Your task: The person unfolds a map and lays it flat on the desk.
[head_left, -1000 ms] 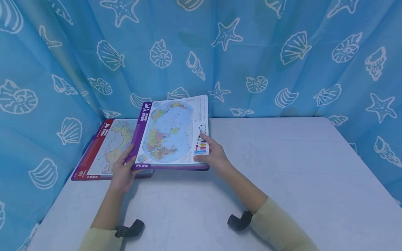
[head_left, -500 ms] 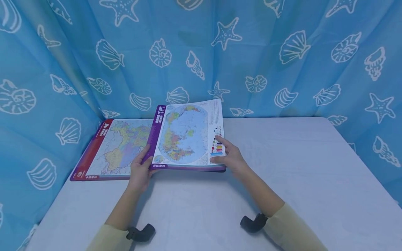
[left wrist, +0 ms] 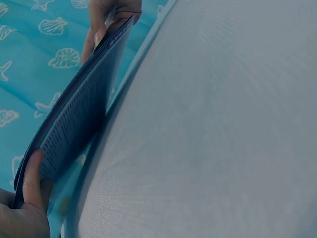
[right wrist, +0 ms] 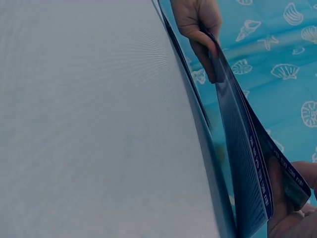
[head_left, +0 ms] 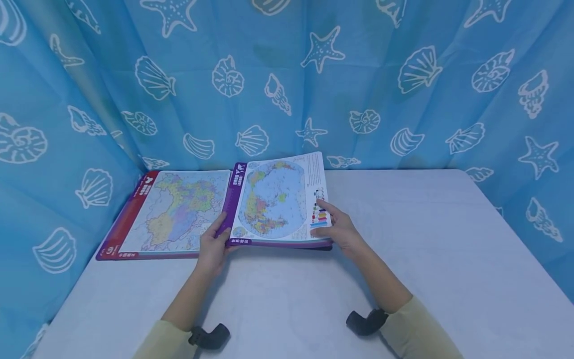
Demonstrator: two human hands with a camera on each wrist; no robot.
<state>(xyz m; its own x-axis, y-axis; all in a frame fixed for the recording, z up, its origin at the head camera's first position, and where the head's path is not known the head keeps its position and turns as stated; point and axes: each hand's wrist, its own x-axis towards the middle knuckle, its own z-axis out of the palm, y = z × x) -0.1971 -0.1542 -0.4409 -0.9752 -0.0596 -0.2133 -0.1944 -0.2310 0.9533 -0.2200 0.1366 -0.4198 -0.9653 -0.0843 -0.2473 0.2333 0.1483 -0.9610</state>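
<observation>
Both hands hold a world map (head_left: 280, 199) with a purple left border, its near edge showing more than one layer. My left hand (head_left: 213, 253) pinches the lower left edge, thumb on top. On the opposite edge my right hand (head_left: 344, 232) grips near the lower corner, thumb and a finger on the face. In the right wrist view two layers of the map (right wrist: 247, 163) spread apart at the right hand (right wrist: 290, 213). From the left wrist, the map's printed underside (left wrist: 74, 119) shows above the table. A second map (head_left: 179, 214), red-bordered, lies flat at the left.
The white-covered table (head_left: 417, 239) stretches to the right and front. Behind and at the left hangs a blue curtain (head_left: 367, 80) with white shells and starfish. A black curved wrist mount (head_left: 211, 336) sits on the left forearm, another black mount (head_left: 366, 323) on the right.
Both hands have carried the world map to the right and slightly down, slowing in the last half second. More of the red-bordered map is uncovered now.
</observation>
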